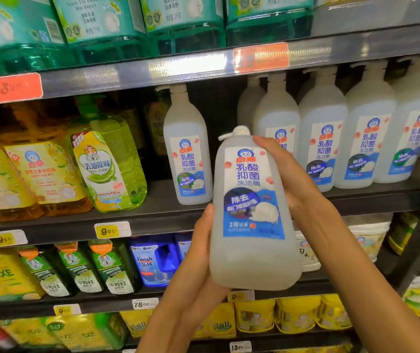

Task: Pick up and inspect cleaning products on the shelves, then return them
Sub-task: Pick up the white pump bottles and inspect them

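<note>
White pump bottles: six on shelf, one held. Lime-green bottle: one. Hands: two.

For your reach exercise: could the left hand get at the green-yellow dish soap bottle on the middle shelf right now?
Probably not yet: the left hand is supporting the held white bottle. The green-yellow bottle itself stands at the shelf front, unobstructed.

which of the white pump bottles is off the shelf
The white pump bottle with the blue label, held in front of the shelves by both hands; the other matching ones stand on the shelf.

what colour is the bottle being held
Translucent white bottle, blue-and-white label; seen in the head view.
</note>
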